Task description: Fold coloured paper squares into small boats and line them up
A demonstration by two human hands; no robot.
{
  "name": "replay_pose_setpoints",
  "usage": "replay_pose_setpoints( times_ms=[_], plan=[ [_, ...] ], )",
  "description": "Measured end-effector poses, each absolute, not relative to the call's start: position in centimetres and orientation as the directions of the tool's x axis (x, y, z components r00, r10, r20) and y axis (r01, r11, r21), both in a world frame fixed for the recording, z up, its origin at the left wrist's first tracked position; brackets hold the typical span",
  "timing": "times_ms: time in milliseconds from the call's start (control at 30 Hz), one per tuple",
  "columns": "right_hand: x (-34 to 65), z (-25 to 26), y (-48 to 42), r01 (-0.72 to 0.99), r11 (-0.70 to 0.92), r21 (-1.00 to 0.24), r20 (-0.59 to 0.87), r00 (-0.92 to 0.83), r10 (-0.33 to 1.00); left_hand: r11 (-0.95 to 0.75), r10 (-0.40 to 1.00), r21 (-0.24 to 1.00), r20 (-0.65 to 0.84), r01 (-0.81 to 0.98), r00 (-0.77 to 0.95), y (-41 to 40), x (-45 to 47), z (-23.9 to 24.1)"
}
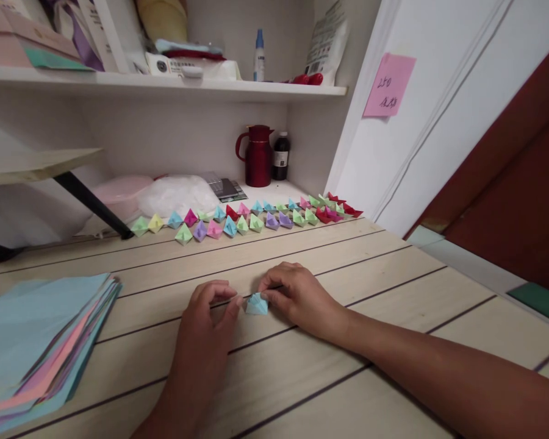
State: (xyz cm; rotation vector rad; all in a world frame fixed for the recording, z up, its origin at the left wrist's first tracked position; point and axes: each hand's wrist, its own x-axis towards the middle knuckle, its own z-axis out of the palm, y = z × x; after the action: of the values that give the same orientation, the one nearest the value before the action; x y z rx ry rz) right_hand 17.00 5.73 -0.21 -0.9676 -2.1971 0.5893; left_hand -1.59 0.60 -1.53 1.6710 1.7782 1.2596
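Two hands pinch one small blue folded paper piece (pixel 257 303) against the surface (pixel 393 341): left hand (pixel 205 323) fingertips curled at its left edge, right hand (pixel 297 299) clamped on the right, steadying it for creasing. Finished pieces (pixel 251 216) sit rowed behind; paper stack (pixel 36 341) left.

Folded paper piece (pixel 257 303) on table (pixel 393 268) between left hand (pixel 205 329) and right hand (pixel 297 299); paper stack (pixel 36 341) left, folded rows (pixel 251 216) behind, jug (pixel 257 155) beyond.

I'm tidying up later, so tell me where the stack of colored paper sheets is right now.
In the head view the stack of colored paper sheets lies at the near left of the wooden table, left of the left hand.
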Motion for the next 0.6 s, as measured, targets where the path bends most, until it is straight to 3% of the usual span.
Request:
replay_pose_setpoints(
  times_ms=[167,600],
  plan=[
    [16.70,-0.42,5.46,0.430,0.534,-0.728,0.309,-0.490,0.815,-0.154,0.932,0.828,0.303,0.539,-0.199,0.64,-1.45,-1.32],
    [16.41,-0.71,5.14,0.433,0.560,-0.706,0.330,-0.497,0.802,-0.174,0.943,0.815,0.299,0.552,-0.144,0.28,-0.57,-0.74]
  ],
)
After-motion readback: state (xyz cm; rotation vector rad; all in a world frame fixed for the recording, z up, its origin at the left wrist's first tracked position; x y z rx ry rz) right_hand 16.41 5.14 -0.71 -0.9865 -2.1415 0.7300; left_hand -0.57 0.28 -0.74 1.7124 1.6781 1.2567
